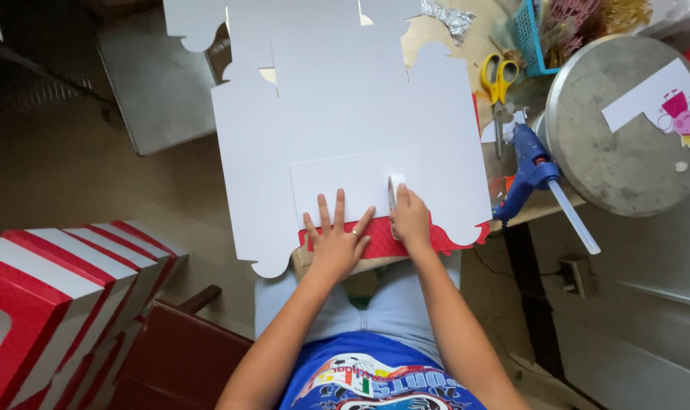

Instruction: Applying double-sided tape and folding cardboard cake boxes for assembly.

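Observation:
A large white cut-out cardboard sheet (345,114) with scalloped corners lies across a small table. On its near part rests a smaller white paper rectangle (337,178). My left hand (336,241) presses flat, fingers spread, on the near edge of that rectangle and on a red patterned strip (451,237) showing beneath the sheet. Just to its right, my right hand (411,219) grips a white roll of tape (395,190), held upright against the paper's right end.
A blue glue gun (529,168) with a clear stick lies right of the sheet. Yellow scissors (498,80), crumpled foil (451,17) and a blue basket (529,34) sit behind it. A round metal lid (611,152) carries paper cut-outs. Red-and-white striped boxes (49,296) stand at the left.

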